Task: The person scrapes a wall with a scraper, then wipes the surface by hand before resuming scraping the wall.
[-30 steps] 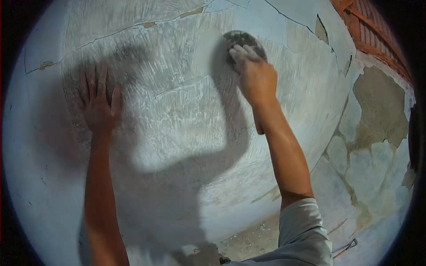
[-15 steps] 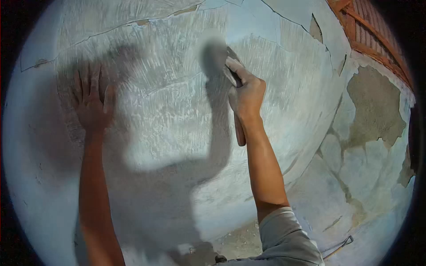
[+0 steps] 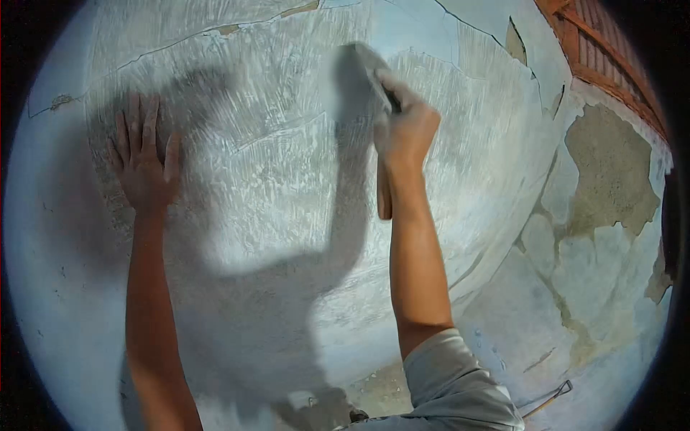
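My left hand (image 3: 147, 161) lies flat on the grey wall (image 3: 266, 208), fingers spread, holding nothing. In my right hand (image 3: 411, 133) is a wooden-handled tool (image 3: 385, 190) with a flat, pale-edged metal blade (image 3: 370, 68). My fingers wrap round it close to the blade, and the bare end of the handle sticks out below my palm. The blade points up and to the left near the wall; whether it touches cannot be made out. Dense short scratch or chop marks cover the wall surface between and around both hands.
A long crack (image 3: 180, 49) crosses the upper wall. To the right, another wall has a bare brown patch (image 3: 611, 169) where the coating is gone. Orange-brown beams (image 3: 575, 50) stand at upper right. A long-handled tool (image 3: 550, 399) lies at lower right.
My right hand has moved slightly up and right with the tool. Its blade, a blur before, is now clearer. My left hand stays flat on the wall.
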`<move>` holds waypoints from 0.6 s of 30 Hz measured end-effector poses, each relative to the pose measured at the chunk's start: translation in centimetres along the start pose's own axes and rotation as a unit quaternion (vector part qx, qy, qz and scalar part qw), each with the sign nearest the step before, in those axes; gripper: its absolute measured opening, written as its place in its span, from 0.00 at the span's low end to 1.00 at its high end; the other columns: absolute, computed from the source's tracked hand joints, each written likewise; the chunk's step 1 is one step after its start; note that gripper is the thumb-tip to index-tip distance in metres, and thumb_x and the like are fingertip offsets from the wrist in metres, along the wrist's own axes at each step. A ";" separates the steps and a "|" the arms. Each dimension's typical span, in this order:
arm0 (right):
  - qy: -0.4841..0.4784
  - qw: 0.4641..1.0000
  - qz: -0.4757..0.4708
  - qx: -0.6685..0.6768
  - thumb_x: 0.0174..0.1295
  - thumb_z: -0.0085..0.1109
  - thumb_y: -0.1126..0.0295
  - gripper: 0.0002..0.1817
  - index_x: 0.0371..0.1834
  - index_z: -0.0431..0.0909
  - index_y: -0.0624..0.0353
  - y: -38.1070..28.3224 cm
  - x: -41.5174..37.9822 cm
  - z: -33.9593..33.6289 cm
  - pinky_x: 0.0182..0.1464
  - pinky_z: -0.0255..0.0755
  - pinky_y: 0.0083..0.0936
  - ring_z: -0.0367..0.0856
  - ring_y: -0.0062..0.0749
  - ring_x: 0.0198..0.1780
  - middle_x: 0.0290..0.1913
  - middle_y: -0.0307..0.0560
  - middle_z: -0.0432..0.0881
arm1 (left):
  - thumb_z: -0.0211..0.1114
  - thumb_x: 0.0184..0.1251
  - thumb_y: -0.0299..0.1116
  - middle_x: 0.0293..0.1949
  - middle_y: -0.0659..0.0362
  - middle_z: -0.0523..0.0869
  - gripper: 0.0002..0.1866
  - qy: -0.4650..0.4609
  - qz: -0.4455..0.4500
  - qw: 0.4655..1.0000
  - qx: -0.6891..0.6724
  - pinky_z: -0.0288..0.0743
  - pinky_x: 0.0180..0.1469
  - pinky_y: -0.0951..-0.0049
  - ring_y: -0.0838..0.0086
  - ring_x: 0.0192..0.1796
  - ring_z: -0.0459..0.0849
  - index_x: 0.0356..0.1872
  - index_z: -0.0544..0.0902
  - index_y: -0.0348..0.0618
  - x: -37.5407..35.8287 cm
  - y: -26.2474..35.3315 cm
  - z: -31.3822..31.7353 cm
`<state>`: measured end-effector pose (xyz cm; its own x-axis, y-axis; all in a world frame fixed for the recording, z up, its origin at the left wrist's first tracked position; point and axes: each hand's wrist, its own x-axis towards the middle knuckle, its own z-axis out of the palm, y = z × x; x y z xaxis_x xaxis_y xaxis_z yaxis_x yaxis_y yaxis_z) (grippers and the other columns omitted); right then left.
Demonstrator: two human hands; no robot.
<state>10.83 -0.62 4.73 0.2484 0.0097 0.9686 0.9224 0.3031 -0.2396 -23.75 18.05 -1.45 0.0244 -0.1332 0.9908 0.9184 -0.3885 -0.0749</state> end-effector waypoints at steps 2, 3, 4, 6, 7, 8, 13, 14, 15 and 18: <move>0.001 1.000 0.021 -0.001 0.49 0.62 0.88 0.31 0.59 0.91 0.56 -0.7 2.2 -0.4 0.62 0.84 0.30 0.95 0.44 0.53 0.55 0.59 0.92 | 0.56 0.82 0.58 0.88 0.64 0.62 0.34 -0.001 0.000 1.000 -0.006 0.41 0.87 0.34 0.53 0.89 0.53 0.85 0.66 0.70 -0.1 -0.2 0.0; 0.006 1.000 0.017 0.003 0.49 0.62 0.88 0.31 0.59 0.91 0.56 -0.7 2.8 -0.7 0.61 0.84 0.30 0.95 0.44 0.53 0.55 0.59 0.92 | 0.54 0.83 0.59 0.88 0.64 0.61 0.34 0.001 0.004 1.000 -0.001 0.40 0.87 0.35 0.54 0.89 0.53 0.86 0.65 0.70 0.0 -0.4 0.1; 0.010 1.000 0.015 0.006 0.50 0.61 0.88 0.31 0.59 0.91 0.56 -0.7 2.8 -0.8 0.60 0.84 0.30 0.95 0.45 0.52 0.54 0.59 0.92 | 0.53 0.84 0.59 0.88 0.64 0.60 0.33 -0.001 0.008 1.000 0.003 0.39 0.87 0.36 0.55 0.90 0.52 0.86 0.65 0.69 0.0 -0.5 0.2; -0.047 0.996 0.057 -0.052 0.51 0.61 0.89 0.30 0.58 0.92 0.56 -0.8 -0.4 -1.5 0.62 0.84 0.32 0.94 0.48 0.54 0.55 0.56 0.93 | 0.51 0.85 0.59 0.88 0.65 0.59 0.33 -0.014 0.003 1.000 0.002 0.38 0.87 0.37 0.55 0.90 0.51 0.86 0.64 0.68 -0.4 -0.5 0.1; -0.022 0.999 0.003 -0.048 0.53 0.61 0.89 0.29 0.58 0.92 0.56 0.4 -2.7 -0.8 0.63 0.84 0.32 0.93 0.46 0.57 0.56 0.55 0.92 | 0.51 0.85 0.59 0.88 0.65 0.59 0.33 -0.023 -0.006 1.000 -0.002 0.39 0.87 0.37 0.55 0.90 0.50 0.86 0.65 0.68 -0.4 -0.3 -0.1; 0.004 0.998 -0.054 -0.042 0.55 0.61 0.89 0.27 0.58 0.92 0.57 1.7 -4.0 -0.1 0.64 0.83 0.32 0.92 0.44 0.59 0.57 0.55 0.92 | 0.51 0.85 0.59 0.89 0.65 0.59 0.34 -0.030 -0.018 0.999 -0.005 0.39 0.87 0.37 0.54 0.90 0.50 0.86 0.65 0.67 -0.3 -0.1 -0.1; -0.048 0.989 -0.039 -0.131 0.69 0.56 0.78 0.19 0.57 0.92 0.54 -0.4 0.5 -1.0 0.68 0.81 0.38 0.88 0.46 0.65 0.61 0.51 0.90 | 0.51 0.84 0.61 0.89 0.62 0.59 0.34 -0.003 0.011 1.000 -0.001 0.38 0.87 0.36 0.53 0.90 0.50 0.86 0.65 0.65 -0.3 -0.6 0.6; -0.073 0.986 -0.023 -0.148 0.71 0.54 0.76 0.18 0.57 0.92 0.54 -0.9 1.2 -1.3 0.69 0.80 0.37 0.88 0.46 0.66 0.61 0.51 0.90 | 0.51 0.84 0.61 0.89 0.62 0.59 0.35 -0.014 0.004 1.000 0.002 0.37 0.87 0.36 0.53 0.90 0.50 0.86 0.65 0.64 -0.4 -0.6 0.5; -0.052 0.988 -0.068 -0.130 0.71 0.54 0.78 0.19 0.57 0.92 0.54 0.0 0.8 -0.9 0.70 0.79 0.38 0.87 0.48 0.67 0.62 0.51 0.90 | 0.51 0.84 0.61 0.88 0.62 0.59 0.35 -0.013 0.001 1.000 0.001 0.37 0.87 0.36 0.53 0.90 0.50 0.86 0.65 0.64 -0.3 -0.6 0.5; -0.033 0.990 -0.098 -0.096 0.69 0.55 0.80 0.20 0.57 0.91 0.53 1.1 -3.3 -0.9 0.68 0.80 0.38 0.87 0.50 0.65 0.62 0.50 0.89 | 0.51 0.84 0.62 0.88 0.62 0.59 0.35 -0.006 0.002 1.000 -0.008 0.38 0.87 0.35 0.53 0.90 0.51 0.86 0.64 0.66 -0.5 -0.3 0.5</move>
<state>11.27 -1.20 1.22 0.0443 0.0336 0.9985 0.9919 0.1180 -0.0480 -23.89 18.68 -1.90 0.0327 -0.1230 0.9919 0.9119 -0.4026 -0.0800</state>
